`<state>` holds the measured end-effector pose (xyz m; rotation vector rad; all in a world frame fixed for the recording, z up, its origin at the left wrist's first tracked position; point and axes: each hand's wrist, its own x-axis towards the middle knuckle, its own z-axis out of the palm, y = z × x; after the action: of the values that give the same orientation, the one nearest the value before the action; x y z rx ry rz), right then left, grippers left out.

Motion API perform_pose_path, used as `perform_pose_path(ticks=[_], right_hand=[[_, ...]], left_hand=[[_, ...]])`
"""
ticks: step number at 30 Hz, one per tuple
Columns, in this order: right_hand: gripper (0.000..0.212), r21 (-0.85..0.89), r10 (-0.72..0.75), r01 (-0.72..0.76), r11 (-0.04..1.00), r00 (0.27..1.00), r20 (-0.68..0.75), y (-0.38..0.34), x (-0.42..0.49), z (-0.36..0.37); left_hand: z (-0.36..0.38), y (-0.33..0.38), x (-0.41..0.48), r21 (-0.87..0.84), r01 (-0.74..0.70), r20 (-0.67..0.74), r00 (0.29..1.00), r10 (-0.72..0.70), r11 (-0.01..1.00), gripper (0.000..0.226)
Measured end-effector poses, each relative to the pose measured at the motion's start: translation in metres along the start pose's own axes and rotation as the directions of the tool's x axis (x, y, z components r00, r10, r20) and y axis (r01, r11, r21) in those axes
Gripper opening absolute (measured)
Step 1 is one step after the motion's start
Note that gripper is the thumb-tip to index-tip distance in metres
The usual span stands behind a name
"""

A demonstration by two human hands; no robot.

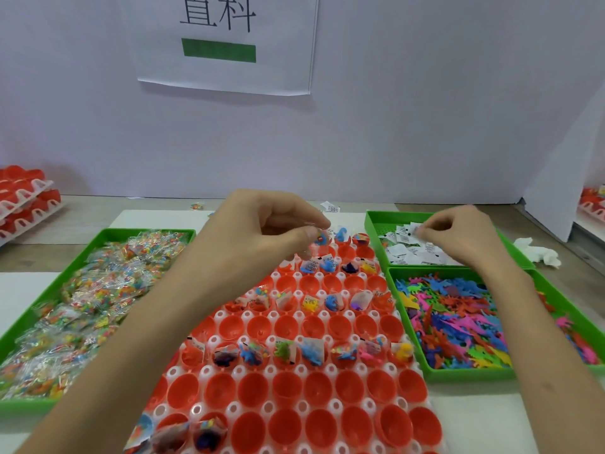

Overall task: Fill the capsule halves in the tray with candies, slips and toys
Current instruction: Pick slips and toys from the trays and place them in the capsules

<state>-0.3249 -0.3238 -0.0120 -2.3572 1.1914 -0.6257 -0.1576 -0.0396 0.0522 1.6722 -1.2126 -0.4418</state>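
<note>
The left hand [262,231] pinches a candy packet [315,240] over the far rows of red halves [288,388] in the tray [334,405], while the right hand [458,234] pinches a slip [413,231] in the slip bin [371,224], behind the toy bin [471,375].

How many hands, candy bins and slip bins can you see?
Hands: 2 (left hand, right hand)
Candy bin: 1
Slip bin: 1
Total: 4
</note>
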Motion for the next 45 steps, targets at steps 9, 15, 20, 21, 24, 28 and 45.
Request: perform_pose_path(ticks=[9,15,20,21,24,28,45], right_hand=[[0.021,0.662,-0.448,0.269,0.699,0.887,0.113,-0.09,-0.042,-0.042],[0.013,0.716,-0.56,0.3,0.631,0.814,0.152,-0.123,-0.066,-0.044],[0.015,0.688,-0.53,0.287,0.666,0.831,0.167,-0.132,-0.071,-0.038],[0.018,0.675,-0.512,0.282,0.682,0.843,0.165,-0.133,-0.072,-0.036],[0.02,0.568,-0.473,0.317,0.76,0.868,0.149,-0.135,-0.074,-0.035],[0.016,0.436,-0.494,0.403,0.805,0.862,0.115,-0.137,-0.076,-0.036],[0.015,0.578,-0.444,0.313,0.754,0.891,0.097,-0.147,-0.081,-0.021]], left_hand=[[0.004,0.0,0.0,-0.154,0.024,-0.022,0.999,-0.027,0.988,0.018],[0.007,0.002,0.0,-0.384,0.037,-0.08,0.994,-0.073,0.923,0.007],[0.009,0.004,-0.001,-0.48,0.029,-0.085,0.993,-0.079,0.877,0.008],[0.009,0.005,-0.001,-0.489,0.032,-0.076,0.994,-0.079,0.872,0.009],[0.007,0.004,-0.001,-0.475,0.06,-0.022,0.997,-0.079,0.878,0.017],[0.004,0.004,-0.001,-0.426,0.109,0.054,0.994,-0.095,0.898,0.024],[0.01,0.003,-0.002,-0.393,-0.043,-0.154,0.988,-0.02,0.919,0.01]])
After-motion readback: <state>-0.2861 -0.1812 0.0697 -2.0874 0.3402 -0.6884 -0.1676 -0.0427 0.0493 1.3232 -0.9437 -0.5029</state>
